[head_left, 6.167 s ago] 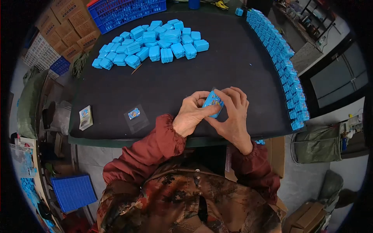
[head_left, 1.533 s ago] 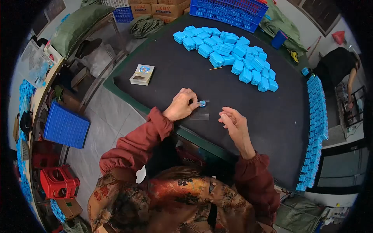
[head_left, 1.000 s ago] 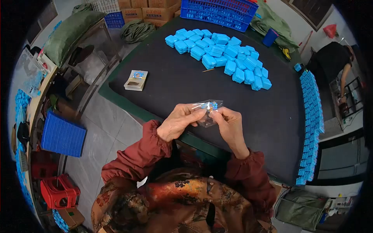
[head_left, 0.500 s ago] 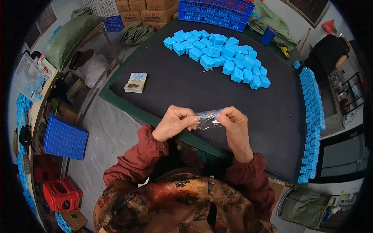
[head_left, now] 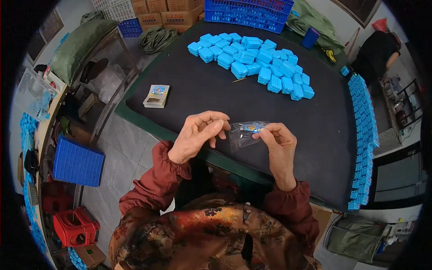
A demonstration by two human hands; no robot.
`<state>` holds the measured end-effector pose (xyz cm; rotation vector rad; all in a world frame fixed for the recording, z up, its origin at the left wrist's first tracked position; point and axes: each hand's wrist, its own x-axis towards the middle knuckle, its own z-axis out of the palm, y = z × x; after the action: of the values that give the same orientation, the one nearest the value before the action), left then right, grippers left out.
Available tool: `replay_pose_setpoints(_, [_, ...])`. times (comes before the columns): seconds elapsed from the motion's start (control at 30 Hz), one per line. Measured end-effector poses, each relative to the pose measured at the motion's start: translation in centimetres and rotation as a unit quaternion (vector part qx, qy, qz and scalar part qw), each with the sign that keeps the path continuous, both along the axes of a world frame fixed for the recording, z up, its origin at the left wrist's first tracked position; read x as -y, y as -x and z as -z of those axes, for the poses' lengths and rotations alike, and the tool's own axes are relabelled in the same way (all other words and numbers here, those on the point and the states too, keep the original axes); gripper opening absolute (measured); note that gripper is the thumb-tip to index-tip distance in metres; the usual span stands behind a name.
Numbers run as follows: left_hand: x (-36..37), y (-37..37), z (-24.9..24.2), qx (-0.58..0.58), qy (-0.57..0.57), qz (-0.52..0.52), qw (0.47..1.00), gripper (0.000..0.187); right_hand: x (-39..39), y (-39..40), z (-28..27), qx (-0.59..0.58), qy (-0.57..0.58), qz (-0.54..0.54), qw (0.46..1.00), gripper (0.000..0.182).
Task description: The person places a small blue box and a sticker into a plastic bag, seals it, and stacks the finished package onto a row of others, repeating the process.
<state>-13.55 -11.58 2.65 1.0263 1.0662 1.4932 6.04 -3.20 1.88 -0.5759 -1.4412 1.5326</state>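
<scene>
Between thumb and fingers, my right hand (head_left: 280, 144) pinches the right end of a small clear plastic bag (head_left: 243, 138) with a blue printed piece showing in it. Just left of the bag, my left hand (head_left: 198, 135) has its fingers loosely bent and apart, the tips close to the bag's left edge. Both hands are over the near edge of the black-topped table (head_left: 193, 96). Farther back lies a pile of light-blue lidded boxes (head_left: 252, 58). A stack of printed cards (head_left: 156, 96) sits at the left of the tabletop.
Rows of small blue boxes (head_left: 362, 139) line the table's right edge. At the back stands a blue plastic crate (head_left: 247, 15). On the floor to the left are a blue basket (head_left: 78, 162) and a red stool (head_left: 76, 226). A person (head_left: 375, 51) in dark clothing is at far right.
My left hand has let go of the bag and moved slightly left, its fingers loosening. My right hand keeps its pinch and has shifted a little right; the bag hangs more spread out.
</scene>
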Motion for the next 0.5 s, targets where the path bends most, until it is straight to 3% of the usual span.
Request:
replay_pose_setpoints(0.07, [0.1,-0.1,0.1,0.049,-0.012,0.029,0.998,0.029,0.0,0.0,0.1,-0.003,0.006,0.001,1.000,0.005])
replay_pose_setpoints(0.2, [0.3,-0.9,1.3,-0.069,-0.046,0.051,0.995,0.031,0.3,0.2,0.5,0.034,-0.003,0.015,0.999,0.003])
replay_pose_setpoints(0.27, [0.1,-0.7,1.6,-0.125,-0.018,0.026,0.992,0.020,0.5,0.3,0.3,0.030,-0.011,0.014,0.999,0.003])
replay_pose_setpoints(0.4, [0.0,-1.5,2.0,-0.068,-0.028,-0.014,0.997,0.015,0.5,0.2,0.0,-0.004,-0.011,0.018,1.000,0.002])
replay_pose_setpoints(0.47, [0.0,-1.7,2.6,-0.255,-0.126,-0.135,0.949,0.014,0.7,0.3,0.1,-0.020,0.001,0.015,1.000,0.003])
replay_pose_setpoints(0.5, [0.0,-1.8,2.8,-0.255,-0.125,-0.133,0.950,0.014,0.9,0.4,0.2,-0.035,0.013,0.009,0.999,0.003])
